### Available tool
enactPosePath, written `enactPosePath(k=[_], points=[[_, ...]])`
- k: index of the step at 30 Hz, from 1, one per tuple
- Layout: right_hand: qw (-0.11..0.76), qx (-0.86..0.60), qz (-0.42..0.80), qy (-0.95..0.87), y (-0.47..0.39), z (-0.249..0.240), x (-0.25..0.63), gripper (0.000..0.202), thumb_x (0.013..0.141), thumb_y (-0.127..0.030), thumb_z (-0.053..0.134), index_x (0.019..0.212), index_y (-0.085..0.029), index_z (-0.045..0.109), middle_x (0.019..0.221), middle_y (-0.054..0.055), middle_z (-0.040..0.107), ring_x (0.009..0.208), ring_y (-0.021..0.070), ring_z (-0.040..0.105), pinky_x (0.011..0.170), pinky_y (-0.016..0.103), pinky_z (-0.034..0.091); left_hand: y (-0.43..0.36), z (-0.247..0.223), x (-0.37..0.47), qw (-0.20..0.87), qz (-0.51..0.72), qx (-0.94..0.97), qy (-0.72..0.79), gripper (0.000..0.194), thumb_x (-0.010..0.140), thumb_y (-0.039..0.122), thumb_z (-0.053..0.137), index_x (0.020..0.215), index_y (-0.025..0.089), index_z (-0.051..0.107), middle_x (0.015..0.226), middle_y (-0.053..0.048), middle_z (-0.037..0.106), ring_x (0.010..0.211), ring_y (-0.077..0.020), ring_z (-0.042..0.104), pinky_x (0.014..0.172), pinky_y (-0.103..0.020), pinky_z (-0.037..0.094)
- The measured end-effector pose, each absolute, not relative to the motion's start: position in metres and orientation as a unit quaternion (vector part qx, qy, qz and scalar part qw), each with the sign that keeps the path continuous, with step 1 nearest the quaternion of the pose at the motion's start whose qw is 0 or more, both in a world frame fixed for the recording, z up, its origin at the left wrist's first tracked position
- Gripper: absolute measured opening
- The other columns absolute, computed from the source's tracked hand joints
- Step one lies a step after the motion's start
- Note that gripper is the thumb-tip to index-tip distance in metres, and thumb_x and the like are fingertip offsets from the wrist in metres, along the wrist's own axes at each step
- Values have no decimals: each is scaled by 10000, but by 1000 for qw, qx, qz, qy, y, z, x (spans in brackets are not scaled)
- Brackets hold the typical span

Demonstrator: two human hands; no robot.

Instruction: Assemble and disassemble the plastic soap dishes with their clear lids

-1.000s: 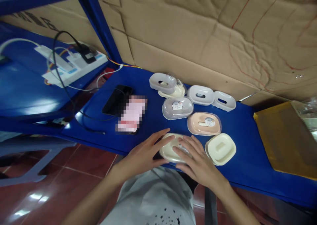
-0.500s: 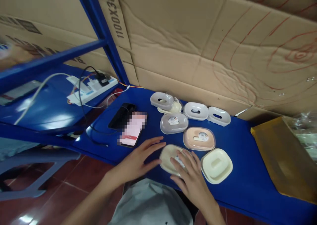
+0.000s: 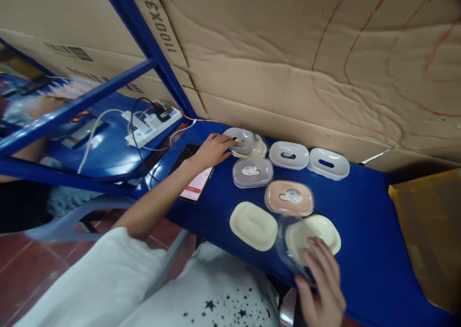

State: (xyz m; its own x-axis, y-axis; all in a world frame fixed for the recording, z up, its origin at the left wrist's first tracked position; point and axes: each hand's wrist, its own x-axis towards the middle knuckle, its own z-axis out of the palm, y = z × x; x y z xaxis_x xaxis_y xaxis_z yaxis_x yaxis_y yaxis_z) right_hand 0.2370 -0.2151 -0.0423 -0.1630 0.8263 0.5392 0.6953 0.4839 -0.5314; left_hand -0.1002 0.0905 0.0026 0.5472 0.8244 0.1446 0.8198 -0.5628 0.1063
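Note:
At the back, my left hand has its fingers over the near-left rim of a pale grey soap dish, gripping that edge. That dish rests partly on a cream soap dish. Close to the table's front edge, my right hand holds a clear plastic lid, tilted and blurred. The lid overlaps a cream soap dish at the right. Left of the lid lies a cream soap dish piece, uncovered. Behind it are a lidded pink soap dish and a lidded grey one.
Two white soap dishes stand along the cardboard wall. A phone lies left, partly behind my left arm. Beyond the blue frame are a power strip with cables and another person's arm. A brown carton stands right.
My left hand has moved from the front cream dish to the pale grey dish at the back. My right hand has shifted right and towards me, with the clear lid lifted off the cream piece.

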Motion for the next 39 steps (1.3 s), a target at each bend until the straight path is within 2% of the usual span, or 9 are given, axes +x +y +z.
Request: enactPosePath(k=[5,11,18,21,24,29,32,35,39], points=[[353,-636,-18,-686,-228,-46,312,661,1016,-248,678,1640,-356,490,1554,111,620,1423,462,575,1122,759,475,80,8,-93,6,92,876,473,324,1071,308,513,1279,191,733,1267,-163,752,1256,-333,674,1125,-542,423],[306,-664,-53,-679,-203,-62,346,590,1024,-345,703,1595,-330,552,1497,128,670,1341,448,645,1111,724,484,23,26,-93,-42,158,858,487,323,1109,396,516,1249,200,732,1223,-136,769,1161,-313,704,1064,-499,486],[327,-676,-35,-660,-187,-63,344,532,1024,-370,713,1536,-254,627,1476,173,687,1379,465,633,1128,720,470,-84,27,-91,-21,260,821,509,218,1067,234,643,1283,255,672,1213,-62,774,1136,-237,722,1087,-450,516],[310,-706,-44,-636,-188,-62,341,508,1063,-460,630,1517,-231,644,1509,185,666,1437,485,583,1168,765,387,-112,11,-89,-8,303,804,512,250,1049,182,668,1287,256,649,1186,-58,759,1108,-222,720,1082,-455,527],[321,-725,-62,-605,-188,-64,341,533,1063,-535,599,1467,-198,687,1502,195,670,1466,476,558,1182,731,389,-121,-3,-88,9,360,786,503,247,1046,169,675,1281,240,645,1173,-57,738,1100,-210,711,1129,-481,515],[308,-755,-122,-566,-186,-63,340,480,1054,-457,621,1403,-144,728,1512,218,654,1471,468,554,1172,711,425,-117,-11,-93,104,401,790,452,308,1035,106,664,1306,252,645,1225,-53,702,1190,-200,684,1186,-495,510],[323,-740,-177,-563,-194,-51,313,367,1067,-335,596,1337,-143,755,1424,209,718,1405,434,618,1141,677,471,-114,-16,-100,157,412,802,402,326,1024,63,654,1311,217,655,1246,-71,677,1228,-198,665,1194,-477,515],[344,-679,-112,-639,-202,-37,256,315,1053,-232,597,1336,-221,735,1312,142,774,1269,350,709,1073,573,543,-110,-23,-106,189,424,806,366,332,1021,56,656,1322,196,656,1263,-84,663,1238,-199,649,1184,-469,524],[202,-587,36,-783,-203,-33,186,410,1031,-309,693,1438,-285,646,1417,96,736,1352,338,655,1125,562,480,-105,-28,-107,209,422,814,341,292,1037,79,645,1307,189,658,1251,-80,664,1220,-197,643,1173,-473,526]])
